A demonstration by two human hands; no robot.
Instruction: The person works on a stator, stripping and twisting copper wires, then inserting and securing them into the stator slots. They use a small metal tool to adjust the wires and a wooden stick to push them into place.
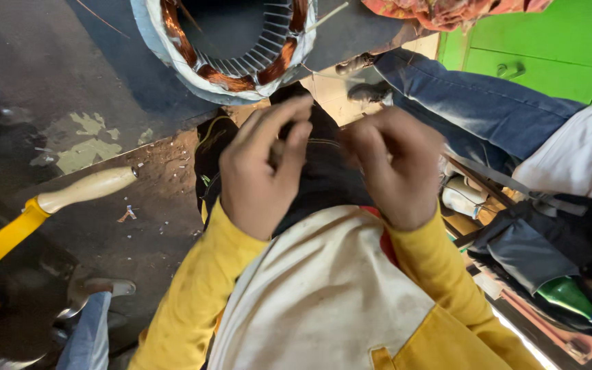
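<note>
My left hand (262,168) and my right hand (395,164) are raised close together in front of my chest, both with fingers pinched. A thin pale strand (323,142) runs between them; each hand grips one end. Just beyond the hands a motor stator (231,51) with copper windings and white insulation lies on the dark bench. A thin stick pokes out of its right rim. My yellow sleeves and a stained white apron fill the lower middle.
A yellow tool with a pale wooden handle (83,188) lies at left on the stained bench (70,103). Another person's jeans leg (474,103) and shoes are at upper right. Green cabinet (549,41) behind; a green bottle (573,298) at lower right.
</note>
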